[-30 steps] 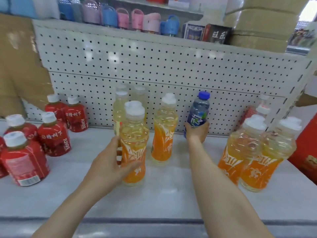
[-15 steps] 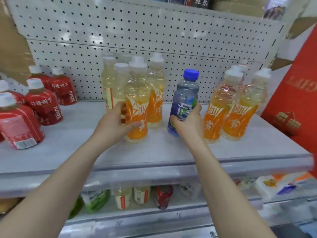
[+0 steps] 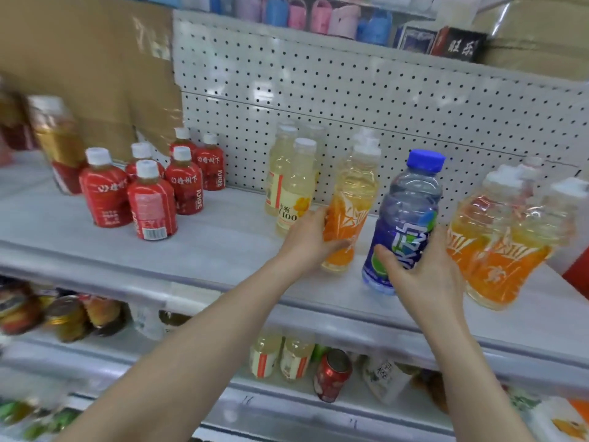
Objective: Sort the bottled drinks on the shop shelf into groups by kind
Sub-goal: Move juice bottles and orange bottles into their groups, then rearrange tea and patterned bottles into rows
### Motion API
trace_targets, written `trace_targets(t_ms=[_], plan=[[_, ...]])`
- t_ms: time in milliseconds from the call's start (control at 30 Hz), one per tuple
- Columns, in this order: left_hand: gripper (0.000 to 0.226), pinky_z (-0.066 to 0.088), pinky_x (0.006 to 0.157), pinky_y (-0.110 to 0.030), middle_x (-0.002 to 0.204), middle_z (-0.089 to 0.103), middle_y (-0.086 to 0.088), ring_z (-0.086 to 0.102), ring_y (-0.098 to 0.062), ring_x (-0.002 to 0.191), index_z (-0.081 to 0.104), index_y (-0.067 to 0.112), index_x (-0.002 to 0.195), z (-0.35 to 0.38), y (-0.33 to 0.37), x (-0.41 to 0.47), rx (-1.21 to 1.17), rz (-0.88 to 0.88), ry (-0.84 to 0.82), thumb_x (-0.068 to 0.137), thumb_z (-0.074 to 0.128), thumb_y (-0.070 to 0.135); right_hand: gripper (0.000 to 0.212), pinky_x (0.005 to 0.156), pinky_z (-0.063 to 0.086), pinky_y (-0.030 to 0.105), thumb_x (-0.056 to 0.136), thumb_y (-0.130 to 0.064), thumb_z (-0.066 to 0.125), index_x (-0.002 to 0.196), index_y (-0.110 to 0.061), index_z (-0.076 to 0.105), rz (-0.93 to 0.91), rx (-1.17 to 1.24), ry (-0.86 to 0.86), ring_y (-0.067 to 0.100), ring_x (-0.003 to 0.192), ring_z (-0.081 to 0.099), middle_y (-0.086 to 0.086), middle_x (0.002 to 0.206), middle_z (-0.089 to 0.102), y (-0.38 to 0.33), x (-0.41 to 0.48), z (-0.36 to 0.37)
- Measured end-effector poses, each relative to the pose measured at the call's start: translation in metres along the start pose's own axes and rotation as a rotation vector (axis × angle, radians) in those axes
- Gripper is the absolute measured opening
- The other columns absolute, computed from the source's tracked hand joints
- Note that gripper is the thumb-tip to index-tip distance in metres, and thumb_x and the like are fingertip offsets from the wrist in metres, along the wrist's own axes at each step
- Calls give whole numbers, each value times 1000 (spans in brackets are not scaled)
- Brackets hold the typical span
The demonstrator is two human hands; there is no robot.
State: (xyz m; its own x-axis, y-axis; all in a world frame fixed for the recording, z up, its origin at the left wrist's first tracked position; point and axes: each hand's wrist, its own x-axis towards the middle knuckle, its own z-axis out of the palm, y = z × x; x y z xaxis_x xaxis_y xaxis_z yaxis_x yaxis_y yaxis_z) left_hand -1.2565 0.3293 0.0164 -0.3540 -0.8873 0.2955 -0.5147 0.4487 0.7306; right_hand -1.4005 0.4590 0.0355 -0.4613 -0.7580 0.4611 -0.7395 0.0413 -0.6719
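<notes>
One white shelf (image 3: 223,250) bears a cluster of red bottles (image 3: 149,202) well left of the left hand (image 3: 302,247) — that hand grips an orange bottle (image 3: 353,199), and just beside it the right hand (image 3: 427,279) clasps a blue-capped bottle (image 3: 411,202).

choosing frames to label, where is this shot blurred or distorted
Head view: left edge motion-smeared, the gold-and-red bottle and lower-shelf cans unreadable; the blue-capped bottle in the right hand and orange-label bottle in the left hand sharp; the orange pair at right soft, leaning outward from wide-angle distortion.
</notes>
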Motion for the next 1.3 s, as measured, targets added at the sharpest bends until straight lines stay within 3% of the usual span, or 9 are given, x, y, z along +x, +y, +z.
trace_targets(t_ms=[100,233,400,567,667,800,967,1100,1300], plan=[[62,54,91,-38,127,61,2,61,-14,103,51,24,139,-17,-11,-16,29,10,-15,84,76,35,58,65,39,27,84,-39,76,129,-23,45,-67,85,-92,12,88,55,-11,104,59,-18,-3,6],[44,52,92,-38,123,62,3,62,-12,103,60,24,131,-66,-44,-57,121,-10,112,89,71,31,62,78,46,31,81,-40,77,132,-29,44,-164,214,-220,9,94,60,-17,107,61,-50,-13,42],[36,51,92,-34,119,64,8,59,-7,103,62,27,127,-151,-98,-125,310,-126,265,92,67,30,57,71,42,10,81,-34,80,123,-39,41,-216,370,-385,-17,86,55,-25,105,59,-103,-33,103],[37,47,96,-35,126,60,6,58,-13,114,60,27,130,-248,-163,-188,496,-286,385,93,64,31,66,89,53,38,79,-36,81,134,-26,45,-293,438,-474,10,99,65,-17,109,63,-173,-60,172],[39,47,92,-35,132,58,3,61,-17,109,58,26,133,-315,-205,-213,616,-363,412,94,62,33,70,85,49,29,79,-35,81,138,-25,44,-352,477,-507,8,97,61,-16,112,59,-224,-76,218],[45,44,91,-35,136,54,-2,56,-22,116,53,23,138,-412,-257,-234,748,-408,454,95,61,34,62,73,44,16,80,-36,81,131,-29,45,-363,519,-539,-15,83,54,-30,100,54,-299,-98,287],[56,44,96,-41,140,50,-8,50,-30,124,45,19,145,-514,-311,-229,813,-403,465,94,63,33,68,85,51,30,80,-35,82,137,-26,45,-342,556,-532,4,95,64,-15,111,64,-383,-120,361],[63,39,103,-39,145,45,-9,45,-28,131,40,17,148,-566,-353,-210,780,-395,492,93,65,34,61,88,55,37,78,-36,82,127,-30,47,-358,548,-551,7,103,63,-12,116,63,-436,-130,418],[67,39,104,-38,147,42,-8,42,-27,134,35,15,150,-628,-424,-179,759,-398,515,93,64,35,66,87,50,32,75,-39,82,131,-27,50,-440,523,-541,10,108,61,-9,120,61,-502,-135,498]])
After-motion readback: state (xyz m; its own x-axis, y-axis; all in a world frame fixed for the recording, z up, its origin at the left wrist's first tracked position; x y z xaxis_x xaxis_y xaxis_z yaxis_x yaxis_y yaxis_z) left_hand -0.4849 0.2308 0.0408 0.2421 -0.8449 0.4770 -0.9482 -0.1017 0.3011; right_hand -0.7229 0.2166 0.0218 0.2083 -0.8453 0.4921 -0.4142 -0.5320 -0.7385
